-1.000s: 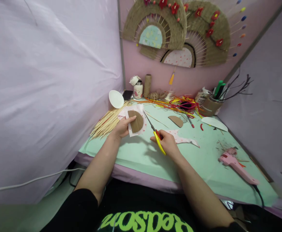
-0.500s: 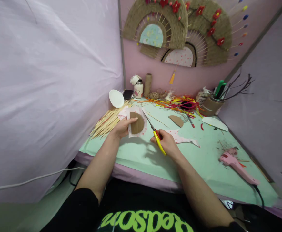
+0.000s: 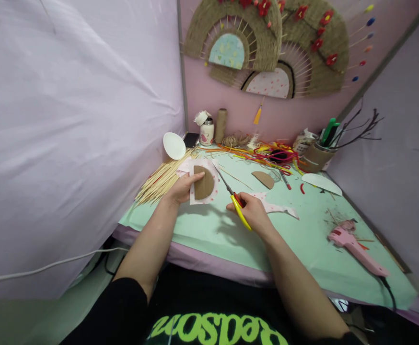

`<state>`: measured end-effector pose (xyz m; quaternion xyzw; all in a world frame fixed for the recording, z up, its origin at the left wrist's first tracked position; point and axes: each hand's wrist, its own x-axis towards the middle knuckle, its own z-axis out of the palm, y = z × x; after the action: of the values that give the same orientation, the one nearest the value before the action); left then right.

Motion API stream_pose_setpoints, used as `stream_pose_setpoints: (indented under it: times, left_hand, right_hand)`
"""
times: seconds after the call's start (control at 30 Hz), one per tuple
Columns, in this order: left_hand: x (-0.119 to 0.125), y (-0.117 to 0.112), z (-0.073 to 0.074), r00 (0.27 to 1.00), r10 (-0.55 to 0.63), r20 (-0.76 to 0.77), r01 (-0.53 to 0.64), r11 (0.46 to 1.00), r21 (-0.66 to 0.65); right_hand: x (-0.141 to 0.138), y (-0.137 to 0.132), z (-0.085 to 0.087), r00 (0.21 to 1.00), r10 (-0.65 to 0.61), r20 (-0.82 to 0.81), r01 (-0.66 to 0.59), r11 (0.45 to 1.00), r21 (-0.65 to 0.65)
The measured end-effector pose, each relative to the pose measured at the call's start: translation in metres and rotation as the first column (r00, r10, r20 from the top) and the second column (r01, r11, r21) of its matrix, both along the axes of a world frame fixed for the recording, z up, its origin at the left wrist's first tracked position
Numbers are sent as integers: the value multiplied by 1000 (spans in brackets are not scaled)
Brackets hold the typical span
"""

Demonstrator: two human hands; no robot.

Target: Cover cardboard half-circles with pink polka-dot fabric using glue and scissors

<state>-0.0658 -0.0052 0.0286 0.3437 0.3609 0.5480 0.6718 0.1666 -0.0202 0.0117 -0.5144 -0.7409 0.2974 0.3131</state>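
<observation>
My left hand [image 3: 183, 189] grips a brown cardboard half-circle [image 3: 204, 184] together with the white, pink-dotted fabric [image 3: 197, 200] behind it, the thumb lying on the cardboard. The fabric's edge shows all around the curve. In my right hand [image 3: 250, 209] is a pair of scissors [image 3: 238, 210] with yellow and red handles. Their blades point up and left, with the tips near the fabric's right edge; whether they touch it I cannot tell. A dotted fabric scrap [image 3: 277, 208] lies just past my right hand.
Thin wooden sticks [image 3: 159, 179] lie at the left beside a white bowl [image 3: 174, 145]. Another cardboard piece [image 3: 263, 179] rests farther back, near coloured cords [image 3: 256, 154]. A pink glue gun [image 3: 358, 251] with its cord lies at the right. A pot [image 3: 317, 155] of pens and twigs stands at the back.
The scissors and my right hand have shifted slightly to the right, and the blades seem a little farther from the cardboard. My left hand keeps its hold. The whole view has turned slightly.
</observation>
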Motion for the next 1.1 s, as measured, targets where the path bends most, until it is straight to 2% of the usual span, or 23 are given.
stream_pose_setpoints:
  times: [0.17,0.37,0.57,0.73,1.1]
  left_hand:
    - [-10,4,1,998,-38,-41,40,998,40]
    - [-22,10,6,976,-198,-94,199,980,10]
    - [-20,16,-1,975,-217,-55,217,976,-11]
    - [-21,17,-8,973,-225,-46,224,974,-8]
    - [-24,12,-6,964,-252,-89,248,968,-47]
  right_hand:
    - [2,1,3,1000,-4,16,4,1000,6]
    - [4,3,2,999,1,41,-1,1000,8]
    - [4,7,-5,996,23,82,-21,999,-25]
    - [2,5,-3,994,26,108,-21,998,-51]
    - [2,4,-1,990,40,136,-34,998,-48]
